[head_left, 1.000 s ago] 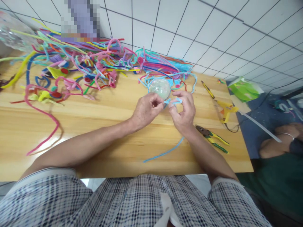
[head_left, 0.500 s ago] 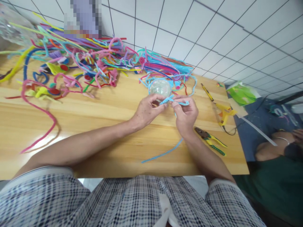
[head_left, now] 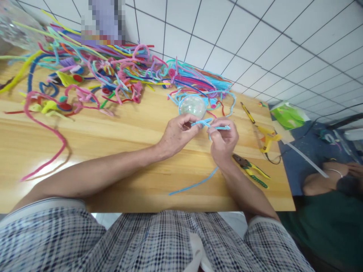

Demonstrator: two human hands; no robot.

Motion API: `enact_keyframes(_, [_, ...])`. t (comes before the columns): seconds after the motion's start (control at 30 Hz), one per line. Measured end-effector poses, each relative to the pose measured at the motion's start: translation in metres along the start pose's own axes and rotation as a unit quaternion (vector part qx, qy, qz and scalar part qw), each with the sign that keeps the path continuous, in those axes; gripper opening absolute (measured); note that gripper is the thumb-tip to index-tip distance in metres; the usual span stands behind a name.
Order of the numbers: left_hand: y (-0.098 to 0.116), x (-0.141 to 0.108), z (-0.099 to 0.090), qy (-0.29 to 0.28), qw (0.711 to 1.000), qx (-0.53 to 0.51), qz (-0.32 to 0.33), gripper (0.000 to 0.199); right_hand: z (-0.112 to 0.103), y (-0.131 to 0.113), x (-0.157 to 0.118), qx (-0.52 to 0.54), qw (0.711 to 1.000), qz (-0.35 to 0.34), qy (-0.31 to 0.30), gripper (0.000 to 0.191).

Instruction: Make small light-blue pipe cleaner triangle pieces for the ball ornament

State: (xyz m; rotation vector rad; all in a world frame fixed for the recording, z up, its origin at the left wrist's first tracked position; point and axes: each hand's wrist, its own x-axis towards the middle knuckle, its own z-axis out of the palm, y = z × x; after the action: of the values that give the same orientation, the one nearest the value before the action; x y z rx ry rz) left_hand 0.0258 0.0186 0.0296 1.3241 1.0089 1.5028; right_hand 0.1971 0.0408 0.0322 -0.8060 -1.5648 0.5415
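Light-blue pipe cleaner (head_left: 204, 122): crosses itself midair, one end now jutting farther past the right fingertips than a second ago. Pinched tightly in left hand (head_left: 172, 138) and right hand (head_left: 224, 143), both closed. Containers, left to right: clear bag (head_left: 21, 28), contents indistinct; green packet (head_left: 287, 115), contents hidden.

Purple shape (head_left: 105, 20) pixelated, person (head_left: 331, 219) cut off right

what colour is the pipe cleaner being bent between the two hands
Light blue; the head view shows the pipe cleaner best.
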Motion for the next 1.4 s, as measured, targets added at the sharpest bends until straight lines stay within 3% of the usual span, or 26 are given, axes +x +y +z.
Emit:
enact_keyframes(0.23, [0.0052,0.0002,0.0022,-0.002,0.999,-0.054,-0.007,0.036,-0.0009,-0.0049,0.0021,-0.034,0.998,0.049,-0.019,0.003])
enact_keyframes(0.47, [0.0077,0.0032,0.0022,-0.001,0.997,-0.081,-0.014,0.046,0.0002,-0.0059,0.0027,-0.045,0.998,0.039,-0.021,0.004])
enact_keyframes(0.9, [0.0065,0.0076,0.0002,-0.023,0.991,-0.121,-0.056,0.050,0.0015,-0.0064,0.0014,-0.044,0.996,0.072,-0.032,0.011])
enact_keyframes(1.4, [0.0050,0.0074,-0.0005,-0.026,0.989,-0.123,-0.073,0.049,-0.0006,-0.0053,0.0026,-0.066,0.995,0.059,-0.036,0.007])
